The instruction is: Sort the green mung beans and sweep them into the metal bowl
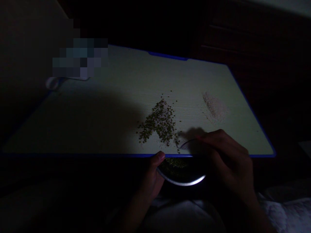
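My left hand point(153, 174) grips the rim of a shallow metal bowl point(182, 183), holding it just below the table's front edge. Green mung beans point(176, 162) lie inside the bowl. My right hand point(230, 161) holds a pale metal spoon point(187, 144) above the front edge of the tabletop. The spoon's tip is close to the lower right end of a scattered pile of green mung beans point(159, 121). Farther right lies a loose patch of pinkish granules point(214, 106).
The pale tabletop point(102, 123) has a blue edge point(167, 56) and is lit mainly on the right. A pixelated object point(80, 58) and a white loop point(52, 83) stand at the back left. Dark furniture lies behind, with pale cloth below my hands.
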Demonstrator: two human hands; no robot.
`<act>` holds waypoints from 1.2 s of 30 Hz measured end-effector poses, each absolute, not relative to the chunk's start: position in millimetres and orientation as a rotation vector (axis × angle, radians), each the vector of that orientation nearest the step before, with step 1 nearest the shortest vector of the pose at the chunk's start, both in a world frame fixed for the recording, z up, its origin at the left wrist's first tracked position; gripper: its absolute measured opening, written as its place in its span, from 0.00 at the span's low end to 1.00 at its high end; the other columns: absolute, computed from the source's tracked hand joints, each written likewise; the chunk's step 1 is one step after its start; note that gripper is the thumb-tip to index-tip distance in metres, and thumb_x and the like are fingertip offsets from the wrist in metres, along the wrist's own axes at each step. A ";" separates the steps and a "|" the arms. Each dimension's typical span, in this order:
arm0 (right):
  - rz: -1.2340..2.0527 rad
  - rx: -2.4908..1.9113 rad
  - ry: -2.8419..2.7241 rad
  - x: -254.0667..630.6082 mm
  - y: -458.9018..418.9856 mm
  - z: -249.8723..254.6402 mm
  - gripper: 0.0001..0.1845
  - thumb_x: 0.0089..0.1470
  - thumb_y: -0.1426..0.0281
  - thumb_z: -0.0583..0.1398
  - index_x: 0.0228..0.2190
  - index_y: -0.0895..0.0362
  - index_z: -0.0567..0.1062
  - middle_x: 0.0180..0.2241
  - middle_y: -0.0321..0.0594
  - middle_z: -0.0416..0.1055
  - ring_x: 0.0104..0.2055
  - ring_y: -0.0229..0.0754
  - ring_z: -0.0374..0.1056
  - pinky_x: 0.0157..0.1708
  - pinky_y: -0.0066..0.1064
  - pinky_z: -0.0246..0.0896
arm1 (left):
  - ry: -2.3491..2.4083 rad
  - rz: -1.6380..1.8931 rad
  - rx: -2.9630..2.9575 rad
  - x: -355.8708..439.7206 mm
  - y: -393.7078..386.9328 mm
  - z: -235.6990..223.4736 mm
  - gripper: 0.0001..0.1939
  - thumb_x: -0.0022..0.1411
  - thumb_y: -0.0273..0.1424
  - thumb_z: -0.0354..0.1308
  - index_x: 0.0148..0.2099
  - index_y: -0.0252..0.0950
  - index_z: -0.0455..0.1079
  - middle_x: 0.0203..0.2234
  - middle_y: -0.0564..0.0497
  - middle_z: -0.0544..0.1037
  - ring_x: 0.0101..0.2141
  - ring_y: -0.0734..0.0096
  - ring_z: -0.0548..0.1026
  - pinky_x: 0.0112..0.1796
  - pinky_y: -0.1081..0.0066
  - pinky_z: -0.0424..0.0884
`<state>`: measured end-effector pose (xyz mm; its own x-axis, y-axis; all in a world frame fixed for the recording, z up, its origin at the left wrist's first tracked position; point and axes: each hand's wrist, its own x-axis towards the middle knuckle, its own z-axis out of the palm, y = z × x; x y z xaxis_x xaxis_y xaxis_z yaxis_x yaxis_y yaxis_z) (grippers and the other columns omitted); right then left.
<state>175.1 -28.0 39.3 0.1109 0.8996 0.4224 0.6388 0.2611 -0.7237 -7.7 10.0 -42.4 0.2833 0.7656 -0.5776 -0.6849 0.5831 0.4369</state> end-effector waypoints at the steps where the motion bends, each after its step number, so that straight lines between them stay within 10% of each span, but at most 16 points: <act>1: 0.366 -1.444 -1.635 175.1 -26.6 39.7 0.15 0.65 0.79 0.59 0.47 0.52 0.81 0.43 0.39 0.80 0.45 0.43 0.75 0.41 0.37 0.69 | 0.847 0.973 0.108 -7.9 9.8 -42.3 0.32 0.46 0.37 0.76 0.55 0.39 0.79 0.42 0.46 0.89 0.62 0.38 0.75 0.65 0.45 0.65; 36: 0.408 -1.431 -1.677 174.7 -27.9 40.5 0.16 0.64 0.80 0.60 0.47 0.53 0.81 0.40 0.40 0.79 0.44 0.44 0.73 0.39 0.39 0.68 | 0.810 0.919 0.132 -8.7 10.4 -40.4 0.31 0.49 0.39 0.74 0.56 0.37 0.80 0.45 0.44 0.89 0.61 0.38 0.76 0.65 0.44 0.65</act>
<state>174.7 -27.9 40.5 0.0390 0.9169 0.3972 0.6315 0.2854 -0.7209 -8.7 10.4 -40.4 0.3404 0.7503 -0.5667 -0.6567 0.6211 0.4279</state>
